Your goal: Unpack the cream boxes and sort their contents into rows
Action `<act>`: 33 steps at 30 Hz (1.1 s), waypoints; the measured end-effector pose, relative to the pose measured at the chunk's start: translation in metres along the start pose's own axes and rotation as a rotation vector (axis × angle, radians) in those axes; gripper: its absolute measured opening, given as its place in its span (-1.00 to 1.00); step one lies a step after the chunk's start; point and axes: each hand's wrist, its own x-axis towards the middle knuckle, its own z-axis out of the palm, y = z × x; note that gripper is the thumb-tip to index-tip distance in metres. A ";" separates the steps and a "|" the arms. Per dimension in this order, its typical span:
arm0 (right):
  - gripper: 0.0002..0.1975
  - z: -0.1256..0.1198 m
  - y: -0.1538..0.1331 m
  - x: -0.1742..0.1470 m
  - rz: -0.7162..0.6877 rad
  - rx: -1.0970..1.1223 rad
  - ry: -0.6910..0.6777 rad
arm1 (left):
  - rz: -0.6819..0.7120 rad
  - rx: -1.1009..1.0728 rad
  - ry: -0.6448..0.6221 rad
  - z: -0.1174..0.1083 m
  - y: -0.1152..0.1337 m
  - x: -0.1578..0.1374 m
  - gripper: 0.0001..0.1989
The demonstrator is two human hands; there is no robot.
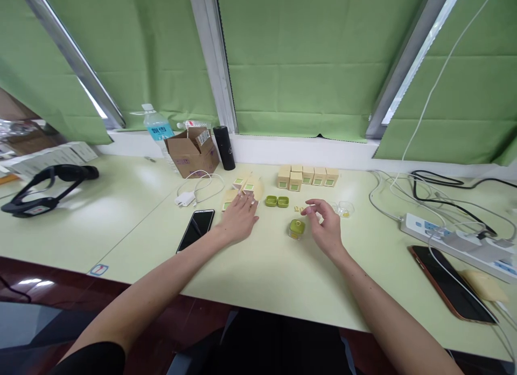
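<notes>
My left hand (pixel 239 217) lies with its fingers stretched out over several small cardboard boxes (pixel 249 185) with green-marked labels. These boxes are partly hidden under the fingers. My right hand (pixel 326 227) hovers with bent fingers, thumb and index apart, beside small yellowish pieces (pixel 299 208); nothing shows between the fingertips. Just left of it stands a small clear container with a green lid (pixel 297 228). Two small square green pieces (pixel 277 201) sit side by side between my hands. Past my right hand lie small clear cups (pixel 345 209), one with something yellow in it.
Small closed cardboard boxes (pixel 307 176) stand grouped at the back. A dark phone (pixel 196 229), a white charger (pixel 186 199), an open carton (pixel 194 157) and a black flask (pixel 224 147) are on the left. At right lie a power strip (pixel 456 244), cables and another phone (pixel 450 283).
</notes>
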 end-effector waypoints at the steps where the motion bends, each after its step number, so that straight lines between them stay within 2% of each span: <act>1: -0.70 0.000 0.000 0.000 -0.005 -0.001 0.001 | -0.016 -0.007 -0.020 0.005 0.002 0.002 -0.44; 5: -0.72 0.000 -0.001 0.000 -0.024 -0.011 0.003 | -0.067 -0.013 -0.066 0.020 -0.002 0.011 -0.38; 15: -0.70 0.001 -0.003 0.000 -0.037 -0.026 0.007 | -0.039 -0.028 0.024 0.029 -0.018 0.025 -0.41; 19: -0.69 0.000 -0.003 0.000 -0.028 -0.021 0.005 | -0.035 -0.037 0.024 0.034 -0.030 0.033 -0.41; 24: -0.67 -0.001 -0.003 -0.001 -0.029 -0.019 0.007 | -0.005 -0.012 0.056 0.028 -0.032 0.034 -0.47; 28: -0.68 0.000 -0.003 -0.001 -0.027 -0.019 0.008 | 0.025 -0.034 0.063 0.020 -0.024 0.031 -0.56; 33: -0.72 0.000 -0.004 -0.001 -0.036 -0.029 0.006 | 0.016 -0.085 0.072 0.013 -0.014 0.032 -0.58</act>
